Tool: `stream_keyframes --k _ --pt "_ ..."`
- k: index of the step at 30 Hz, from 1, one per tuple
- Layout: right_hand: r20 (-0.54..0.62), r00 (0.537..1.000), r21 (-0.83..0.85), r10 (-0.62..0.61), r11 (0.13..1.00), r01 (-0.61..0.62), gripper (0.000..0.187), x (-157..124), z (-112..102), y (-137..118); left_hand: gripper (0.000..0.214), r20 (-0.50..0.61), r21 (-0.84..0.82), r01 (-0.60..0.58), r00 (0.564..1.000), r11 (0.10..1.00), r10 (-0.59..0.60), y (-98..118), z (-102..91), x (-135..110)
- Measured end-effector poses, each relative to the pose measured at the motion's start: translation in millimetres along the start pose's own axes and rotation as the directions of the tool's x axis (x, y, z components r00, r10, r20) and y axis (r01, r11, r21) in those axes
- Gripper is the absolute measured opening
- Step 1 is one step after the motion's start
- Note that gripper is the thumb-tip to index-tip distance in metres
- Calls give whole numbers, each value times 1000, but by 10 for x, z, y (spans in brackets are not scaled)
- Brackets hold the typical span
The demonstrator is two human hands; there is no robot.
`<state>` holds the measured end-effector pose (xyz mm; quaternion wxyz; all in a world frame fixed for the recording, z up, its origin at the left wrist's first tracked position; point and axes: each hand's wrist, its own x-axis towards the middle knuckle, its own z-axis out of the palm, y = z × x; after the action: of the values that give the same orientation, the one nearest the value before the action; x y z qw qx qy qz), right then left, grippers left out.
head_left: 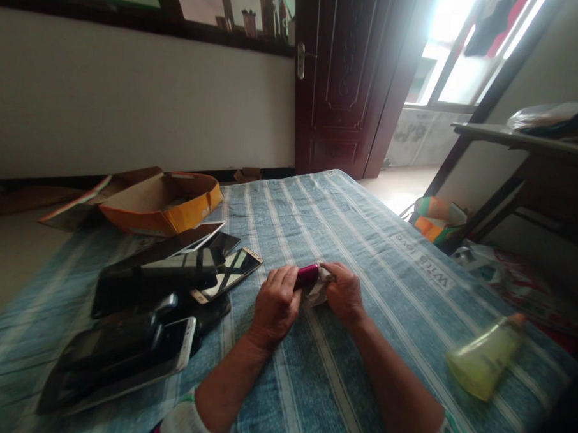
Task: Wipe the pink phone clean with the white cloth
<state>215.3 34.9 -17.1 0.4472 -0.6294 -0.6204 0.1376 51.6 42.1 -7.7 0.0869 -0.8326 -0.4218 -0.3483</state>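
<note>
My left hand [276, 302] is closed around one end of a shiny magenta cylinder [307, 276], which lies nearly level over the bed. A crumpled whitish cloth or tissue [319, 292] is pinched in my right hand [343, 295] and pressed against the cylinder's other end. What kind of thing the cylinder is does not show. Left of my hands, a gold-framed phone [233, 273] leans on a pile of dark devices. Nearer to me lies a white-edged phone or tablet [184, 346] with a black object on top of it.
An open orange cardboard box [159, 220] stands behind the devices. On the right lies a bottle of yellow liquid [486, 359], blurred. Blue striped fabric [318, 211] covers the surface. Beyond it are a dark red door [342, 85] and a shelf [527, 139].
</note>
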Motion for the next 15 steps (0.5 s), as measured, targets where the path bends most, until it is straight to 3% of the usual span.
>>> stream_keyframes --k 7,15 --pt "36 999 -79 -15 997 18 47 -23 13 -5 36 20 2 23 1000 1000 -23 0 -4 -2" --pt "-93 991 -15 -94 996 93 48 -66 68 -37 39 29 -5 33 999 999 -33 -17 9 -16"
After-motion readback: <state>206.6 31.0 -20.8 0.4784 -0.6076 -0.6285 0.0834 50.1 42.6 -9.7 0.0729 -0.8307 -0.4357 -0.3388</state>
